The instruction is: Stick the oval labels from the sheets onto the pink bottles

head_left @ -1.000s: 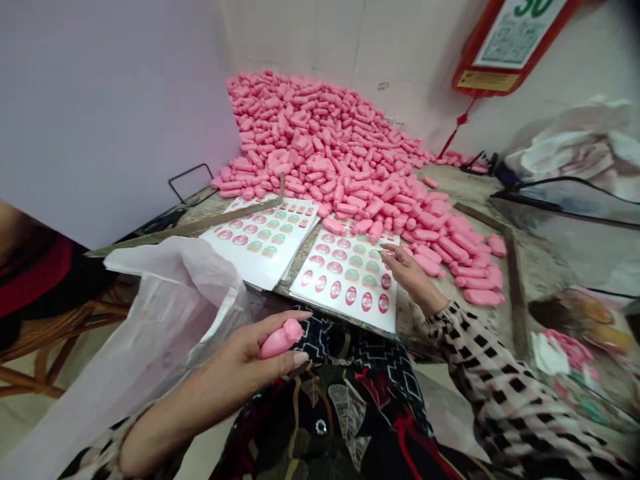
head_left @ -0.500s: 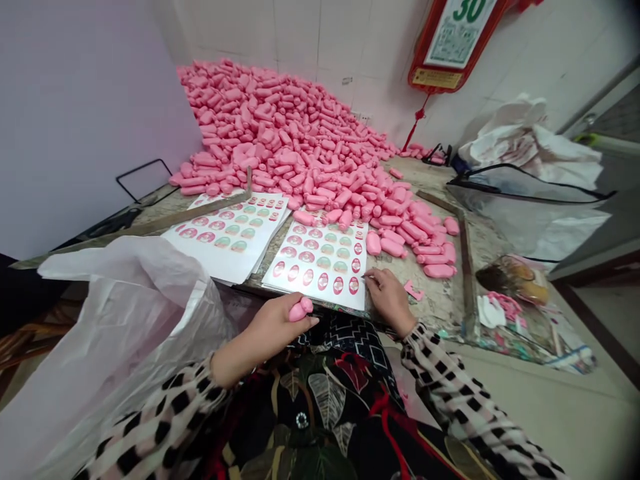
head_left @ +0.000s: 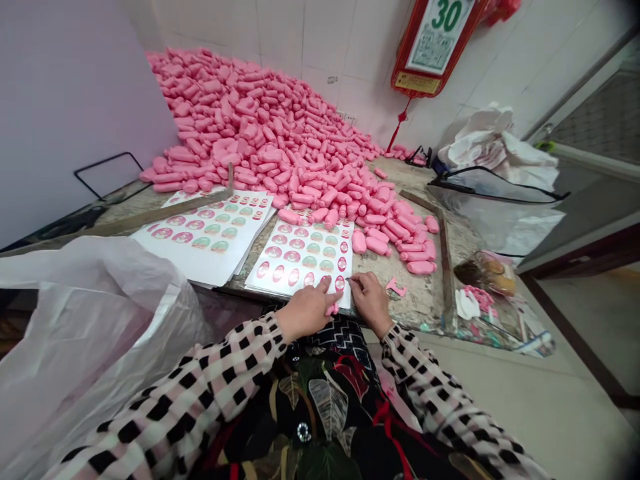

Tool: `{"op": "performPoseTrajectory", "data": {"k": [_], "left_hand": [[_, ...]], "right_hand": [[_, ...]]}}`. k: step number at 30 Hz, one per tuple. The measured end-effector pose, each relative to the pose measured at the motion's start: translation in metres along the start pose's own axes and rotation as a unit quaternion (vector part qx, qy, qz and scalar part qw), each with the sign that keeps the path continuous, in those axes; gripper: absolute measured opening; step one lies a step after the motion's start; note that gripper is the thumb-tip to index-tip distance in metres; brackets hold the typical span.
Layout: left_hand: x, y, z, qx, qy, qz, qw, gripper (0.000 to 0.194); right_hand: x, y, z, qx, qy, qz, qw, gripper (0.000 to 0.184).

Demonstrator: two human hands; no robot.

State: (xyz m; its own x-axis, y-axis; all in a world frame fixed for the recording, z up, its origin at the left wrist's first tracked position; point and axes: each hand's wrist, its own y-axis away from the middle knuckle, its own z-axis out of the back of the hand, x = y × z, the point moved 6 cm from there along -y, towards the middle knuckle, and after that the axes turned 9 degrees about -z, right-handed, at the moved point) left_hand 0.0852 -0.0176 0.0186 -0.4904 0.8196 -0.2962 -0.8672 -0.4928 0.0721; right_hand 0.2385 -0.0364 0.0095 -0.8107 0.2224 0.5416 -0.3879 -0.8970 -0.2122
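My left hand [head_left: 306, 311] rests on the near edge of a sticker sheet [head_left: 300, 257], fingers curled round a small pink plastic piece [head_left: 332, 309] that shows under the palm. My right hand [head_left: 369, 301] sits just to its right at the sheet's near right corner, fingertips pinched at a sticker on the edge. The sheet carries rows of red, pink and green oval stickers. A second sticker sheet [head_left: 210, 230] lies to its left on the table.
A big heap of pink plastic pieces [head_left: 270, 143] fills the back of the table [head_left: 425, 293] up against the wall. A large white plastic bag [head_left: 95, 320] stands open at my left. A clear bag on a wire frame [head_left: 500, 207] and a red calendar [head_left: 435, 40] are at right.
My left hand carried the pink piece from my lap up onto the sheet's near edge. My right hand drew back from the sheet's far side to its near right corner.
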Motion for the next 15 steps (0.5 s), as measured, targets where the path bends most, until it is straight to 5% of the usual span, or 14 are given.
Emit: {"op": "performPoseTrajectory", "data": {"k": [15], "left_hand": [[-0.0062, -0.0011, 0.0028, 0.005, -0.043, -0.019, 0.999, 0.057]], "right_hand": [[0.0004, 0.001, 0.0004, -0.02, -0.01, -0.003, 1.0, 0.022]]}}
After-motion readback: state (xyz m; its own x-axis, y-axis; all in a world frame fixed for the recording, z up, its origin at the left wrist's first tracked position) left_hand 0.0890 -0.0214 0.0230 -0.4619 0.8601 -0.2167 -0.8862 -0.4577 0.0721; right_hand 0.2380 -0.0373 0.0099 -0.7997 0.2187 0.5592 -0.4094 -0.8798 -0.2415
